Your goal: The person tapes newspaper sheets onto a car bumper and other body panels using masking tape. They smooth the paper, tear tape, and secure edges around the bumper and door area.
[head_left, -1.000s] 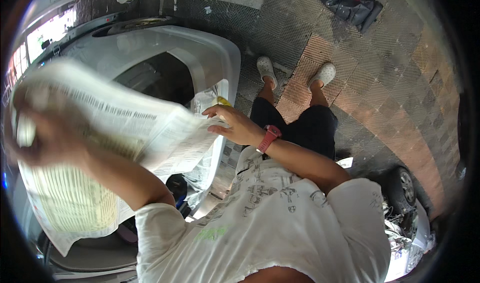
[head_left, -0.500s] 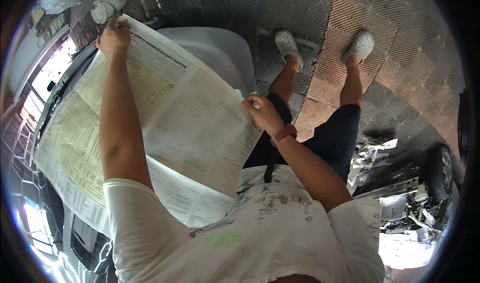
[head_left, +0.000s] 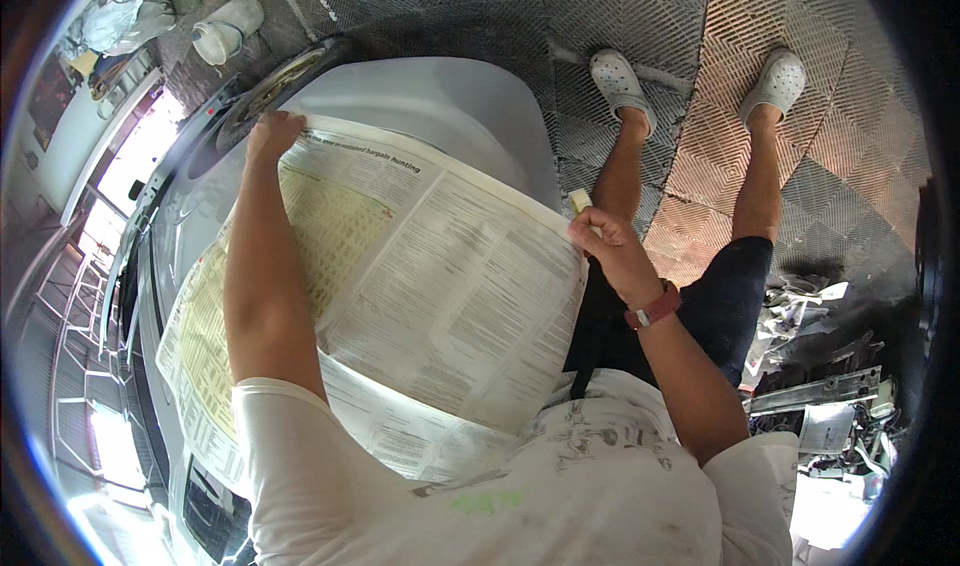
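Observation:
A large newspaper sheet [head_left: 470,296] spreads in front of me over the side of a grey car panel [head_left: 470,91]. Its far left corner is gripped by my left hand [head_left: 275,136], fingers closed at the top edge. My right hand [head_left: 612,256], with a red-banded watch [head_left: 652,306] on the wrist, pinches the right end of that edge. A small pale yellow-white object [head_left: 580,200] sticks out above the right fingers; its kind is unclear. The paper's lower part sags against my shirt and hides much of the car.
A white bucket [head_left: 228,28] lies at the far left, near a wheel [head_left: 270,91] beside the panel. Plastic bags [head_left: 125,16] are behind it. Loose car parts [head_left: 830,396] lie at the right. My feet, in light clogs [head_left: 620,81], stand on patterned floor tiles [head_left: 660,26].
The view has shifted, so the scene sits further right. My left hand has come nearer with its newspaper corner, baring more of the grey panel and the wheel. Both hands keep their grip.

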A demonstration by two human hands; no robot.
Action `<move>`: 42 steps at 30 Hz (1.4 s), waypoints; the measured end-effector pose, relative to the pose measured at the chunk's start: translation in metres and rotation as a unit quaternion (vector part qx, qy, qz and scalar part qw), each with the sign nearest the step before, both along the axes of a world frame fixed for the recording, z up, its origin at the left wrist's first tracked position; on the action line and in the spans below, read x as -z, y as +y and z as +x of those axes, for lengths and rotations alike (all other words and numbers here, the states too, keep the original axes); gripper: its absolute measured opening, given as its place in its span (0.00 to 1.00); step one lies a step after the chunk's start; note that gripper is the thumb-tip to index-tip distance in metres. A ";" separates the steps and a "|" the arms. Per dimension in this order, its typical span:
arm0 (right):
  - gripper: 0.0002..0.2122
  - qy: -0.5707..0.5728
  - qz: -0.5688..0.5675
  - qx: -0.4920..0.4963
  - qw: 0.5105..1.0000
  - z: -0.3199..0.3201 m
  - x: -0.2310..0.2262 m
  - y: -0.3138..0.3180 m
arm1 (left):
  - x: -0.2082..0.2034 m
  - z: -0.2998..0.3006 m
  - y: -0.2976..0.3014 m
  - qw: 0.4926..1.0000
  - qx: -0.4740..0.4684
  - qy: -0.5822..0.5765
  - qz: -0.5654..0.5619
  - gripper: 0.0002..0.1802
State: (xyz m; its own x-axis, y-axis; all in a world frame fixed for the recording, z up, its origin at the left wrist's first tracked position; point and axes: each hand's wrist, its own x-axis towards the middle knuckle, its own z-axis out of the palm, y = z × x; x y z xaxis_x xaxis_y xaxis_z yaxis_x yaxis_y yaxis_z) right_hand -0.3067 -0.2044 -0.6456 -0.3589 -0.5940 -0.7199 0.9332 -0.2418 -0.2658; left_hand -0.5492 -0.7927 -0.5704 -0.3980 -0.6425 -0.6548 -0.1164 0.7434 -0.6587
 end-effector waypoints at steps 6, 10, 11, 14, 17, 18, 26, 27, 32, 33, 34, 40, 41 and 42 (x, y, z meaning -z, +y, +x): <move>0.09 -0.073 -0.059 0.054 0.994 -0.041 -0.008 0.014 | 0.002 0.014 0.020 0.997 -0.025 -0.032 -0.070 0.30; 0.10 0.050 -0.009 -0.015 0.999 -0.046 -0.011 0.006 | 0.003 0.004 0.044 0.987 0.080 -0.007 -0.141 0.27; 0.12 0.117 0.013 -0.045 0.992 -0.046 -0.015 0.003 | -0.002 0.001 0.045 0.981 0.099 0.027 -0.167 0.26; 0.14 0.188 0.060 -0.100 0.975 -0.038 -0.038 -0.018 | -0.027 -0.017 0.034 0.960 0.179 0.076 -0.201 0.29; 0.16 0.114 0.058 -0.137 0.982 -0.038 -0.088 -0.038 | -0.064 -0.035 -0.009 0.947 0.196 0.123 -0.225 0.33; 0.16 0.095 0.062 -0.129 0.985 -0.039 -0.092 -0.046 | -0.065 -0.041 -0.003 0.947 0.201 0.139 -0.210 0.32; 0.15 0.034 0.069 -0.111 0.991 -0.052 -0.037 -0.031 | -0.068 -0.088 0.018 0.930 0.271 0.231 -0.091 0.27; 0.15 0.041 0.067 -0.105 0.991 -0.057 -0.034 -0.028 | -0.067 -0.088 0.025 0.933 0.262 0.226 -0.097 0.27; 0.15 0.039 0.065 -0.143 0.987 -0.045 -0.022 -0.021 | -0.058 -0.078 -0.003 0.964 0.226 0.121 -0.077 0.26; 0.14 0.028 0.041 -0.139 0.989 -0.036 -0.019 -0.017 | -0.064 -0.066 -0.020 0.967 0.225 0.093 -0.072 0.27; 0.13 0.009 0.040 -0.131 0.991 -0.027 -0.012 -0.019 | -0.042 -0.069 0.012 0.972 0.211 0.076 -0.072 0.27; 0.07 -0.196 -0.072 0.068 0.976 -0.040 -0.016 0.012 | -0.031 -0.017 -0.037 0.982 0.187 -0.030 -0.011 0.27; 0.06 -0.206 -0.092 0.085 0.970 -0.047 -0.018 0.022 | -0.058 -0.004 -0.080 0.967 0.240 -0.081 0.017 0.27; 0.08 -0.196 -0.072 0.099 0.973 -0.056 -0.017 0.023 | -0.044 -0.003 -0.082 0.978 0.184 -0.100 0.003 0.26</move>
